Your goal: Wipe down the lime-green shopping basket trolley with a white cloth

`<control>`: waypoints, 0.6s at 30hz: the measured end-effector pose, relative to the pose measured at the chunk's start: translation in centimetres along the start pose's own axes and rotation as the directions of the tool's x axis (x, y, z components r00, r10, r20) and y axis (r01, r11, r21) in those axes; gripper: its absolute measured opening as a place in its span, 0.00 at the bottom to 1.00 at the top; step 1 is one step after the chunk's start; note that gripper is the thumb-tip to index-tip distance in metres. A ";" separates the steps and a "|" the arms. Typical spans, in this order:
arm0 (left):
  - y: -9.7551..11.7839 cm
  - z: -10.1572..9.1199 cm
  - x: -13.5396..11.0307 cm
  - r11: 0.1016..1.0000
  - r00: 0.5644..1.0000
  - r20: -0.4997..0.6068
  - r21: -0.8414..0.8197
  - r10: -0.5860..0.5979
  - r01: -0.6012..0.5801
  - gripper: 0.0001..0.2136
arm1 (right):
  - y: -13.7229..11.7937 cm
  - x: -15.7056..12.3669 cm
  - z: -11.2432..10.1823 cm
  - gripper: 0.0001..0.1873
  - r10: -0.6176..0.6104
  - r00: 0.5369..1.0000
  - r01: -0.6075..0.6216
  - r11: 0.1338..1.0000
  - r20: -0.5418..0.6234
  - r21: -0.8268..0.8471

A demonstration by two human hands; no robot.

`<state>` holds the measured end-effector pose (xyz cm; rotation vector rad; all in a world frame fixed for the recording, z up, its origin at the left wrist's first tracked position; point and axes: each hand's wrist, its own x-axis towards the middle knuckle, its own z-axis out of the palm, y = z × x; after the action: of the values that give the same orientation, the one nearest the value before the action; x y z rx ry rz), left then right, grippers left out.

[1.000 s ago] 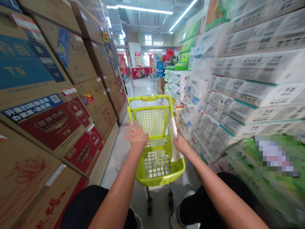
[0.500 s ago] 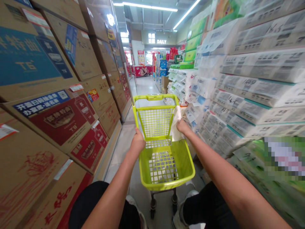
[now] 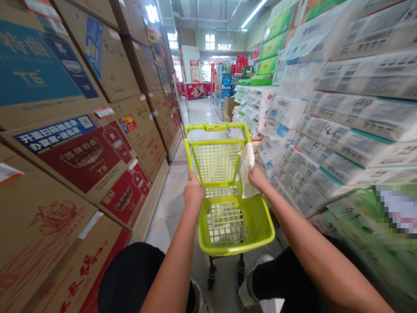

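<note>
Store aisle, DAILY sign (image 3: 224, 46), T6 cartons (image 3: 29, 78), left grip (image 3: 193, 193) clamping cart (image 3: 215, 127), right grip (image 3: 256, 177) clamping cloth (image 3: 246, 163)

A pixelated patch (image 3: 396, 211) hides green packs (image 3: 355, 208) (print unreadable); cart wheels (image 3: 212, 275) partly hidden.

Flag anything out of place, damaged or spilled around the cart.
Nothing looks spilled or broken. The one odd item is a white cloth bunched in the right hand against the right upright of the cart; the left hand grips the opposite side. The boxes and packs along the aisle sit stacked.
</note>
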<state>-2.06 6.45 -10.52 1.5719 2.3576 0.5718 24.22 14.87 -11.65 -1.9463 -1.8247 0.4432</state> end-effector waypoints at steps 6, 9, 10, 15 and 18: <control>0.5 0.2 -1.0 0.999 0.999 -0.016 0.025 0.034 -0.034 0.39 | 4.5 -8.8 0.8 0.20 -0.054 0.998 0.054 0.999 0.035 -0.007; 0.2 0.6 -1.1 0.994 0.994 0.001 0.012 0.107 -0.107 0.39 | 5.6 -10.9 0.5 0.24 -0.089 0.996 0.089 0.996 0.004 0.018; 0.0 0.7 -1.1 0.991 0.991 0.006 0.012 0.134 -0.134 0.39 | 5.7 -11.0 0.3 0.26 -0.116 0.993 0.117 0.993 -0.012 0.024; -0.4 0.7 -1.0 0.984 0.983 0.057 0.037 0.172 -0.174 0.43 | 3.5 -7.0 -0.8 0.37 -0.119 0.993 0.117 0.991 -0.026 -0.061; -0.7 0.4 -1.2 0.983 0.983 0.059 0.053 0.175 -0.178 0.42 | 1.1 -2.1 -1.4 0.41 -0.082 0.995 0.074 0.986 -0.050 -0.151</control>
<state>-1.98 5.20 -11.15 1.8118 2.2285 0.4941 25.71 12.61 -11.14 -1.9538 -1.9391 0.2308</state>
